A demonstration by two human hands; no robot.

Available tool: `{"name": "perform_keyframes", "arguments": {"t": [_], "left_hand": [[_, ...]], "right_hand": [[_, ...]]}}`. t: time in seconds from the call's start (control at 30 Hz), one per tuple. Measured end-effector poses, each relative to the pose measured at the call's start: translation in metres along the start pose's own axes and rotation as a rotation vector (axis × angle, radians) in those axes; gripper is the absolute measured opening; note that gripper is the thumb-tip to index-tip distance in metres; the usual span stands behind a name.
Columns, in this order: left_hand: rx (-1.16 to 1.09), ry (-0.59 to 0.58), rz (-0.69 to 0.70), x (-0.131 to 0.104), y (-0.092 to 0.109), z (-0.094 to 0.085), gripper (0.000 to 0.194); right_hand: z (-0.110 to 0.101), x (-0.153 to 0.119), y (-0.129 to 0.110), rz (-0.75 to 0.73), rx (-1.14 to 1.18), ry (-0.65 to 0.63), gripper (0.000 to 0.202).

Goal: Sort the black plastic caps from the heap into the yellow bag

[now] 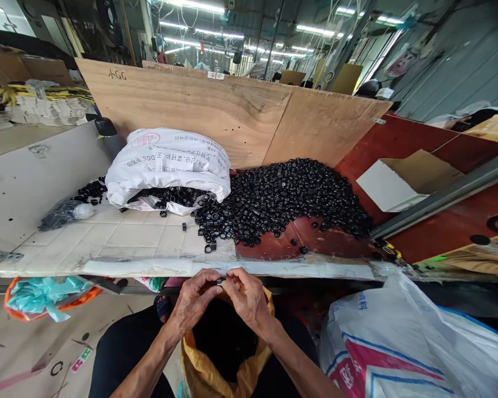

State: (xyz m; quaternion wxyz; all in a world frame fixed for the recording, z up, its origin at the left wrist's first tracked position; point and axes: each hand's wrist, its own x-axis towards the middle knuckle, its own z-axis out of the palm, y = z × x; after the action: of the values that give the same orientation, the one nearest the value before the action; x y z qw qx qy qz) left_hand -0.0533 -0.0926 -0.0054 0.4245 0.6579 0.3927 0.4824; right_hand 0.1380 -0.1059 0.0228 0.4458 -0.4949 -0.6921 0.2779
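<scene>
My left hand and my right hand meet at the front edge of the workbench, thumbs and fingertips pinched together. Between them is a small black ring-shaped piece, mostly covered by the fingers. Below both hands, an orange-yellow sack stands open between the knees, its inside dark. On the bench beyond, a large heap of small black ring pieces spreads over the red-brown board. A white woven sack lies on its side, with more black rings showing in its mouth.
Plywood panels wall off the back of the bench. A white cardboard box sits at the right behind a metal bar. A large white sack stands at lower right, an orange-rimmed basket at lower left.
</scene>
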Motion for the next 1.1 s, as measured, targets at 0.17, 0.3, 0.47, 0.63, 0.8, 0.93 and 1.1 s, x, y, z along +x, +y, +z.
{"name": "perform_keyframes", "arguments": {"t": [0.17,0.3,0.47,0.63,0.8,0.93,1.1], "left_hand": [[-0.068,-0.003,-0.019,-0.002,-0.001,0.003,0.017],[0.156,0.007,0.165,-0.011,-0.011,0.012,0.016],[0.382,-0.088,0.348,-0.024,-0.015,0.014,0.028],[0.511,-0.161,0.136,0.008,0.005,-0.013,0.007],[0.854,0.185,-0.056,0.066,-0.011,-0.022,0.028],[0.908,0.101,-0.071,0.086,-0.026,-0.012,0.019],[0.733,0.042,0.127,0.079,-0.027,-0.007,0.02]], "right_hand": [[-0.001,-0.007,-0.002,-0.021,0.039,-0.029,0.013],[0.022,-0.021,0.008,0.314,0.209,0.055,0.015],[0.034,-0.036,0.019,0.573,0.449,0.005,0.03],[-0.005,0.002,0.037,0.22,-0.136,0.044,0.012],[-0.025,0.07,0.069,0.105,-0.589,0.152,0.017],[-0.017,0.087,0.082,0.161,-0.716,0.076,0.011],[-0.017,0.074,0.081,0.037,-0.409,0.139,0.011]]}}
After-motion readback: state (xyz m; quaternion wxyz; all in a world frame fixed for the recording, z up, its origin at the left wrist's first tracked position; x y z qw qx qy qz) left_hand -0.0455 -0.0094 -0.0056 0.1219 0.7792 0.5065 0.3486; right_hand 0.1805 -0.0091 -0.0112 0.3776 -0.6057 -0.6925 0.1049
